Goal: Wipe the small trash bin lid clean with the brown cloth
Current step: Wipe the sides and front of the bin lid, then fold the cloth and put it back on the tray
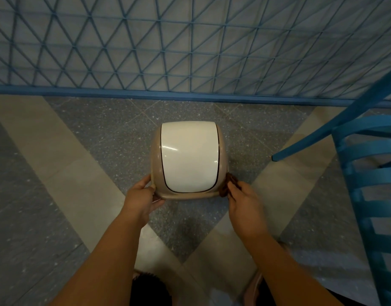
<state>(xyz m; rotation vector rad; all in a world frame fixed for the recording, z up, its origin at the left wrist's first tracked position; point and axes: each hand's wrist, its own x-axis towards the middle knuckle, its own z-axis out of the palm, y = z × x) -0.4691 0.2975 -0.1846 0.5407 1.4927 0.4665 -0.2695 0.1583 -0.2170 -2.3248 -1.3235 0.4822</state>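
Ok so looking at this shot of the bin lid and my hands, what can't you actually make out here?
Head view only:
- Brown cloth: mostly hidden behind the lid's edge and the right hand; only a bunched bit shows.
- Trash bin lid: its underside and any dirt on it; the white flap glares.
- Left hand: fingertips tucked under the lid rim.
- Blue chair: cut off by the right edge.

The floor [97,138], grey speckled terrazzo crossed by beige bands, carries the small trash bin [186,160] at centre and a blue chair leg [276,156] at three o'clock.
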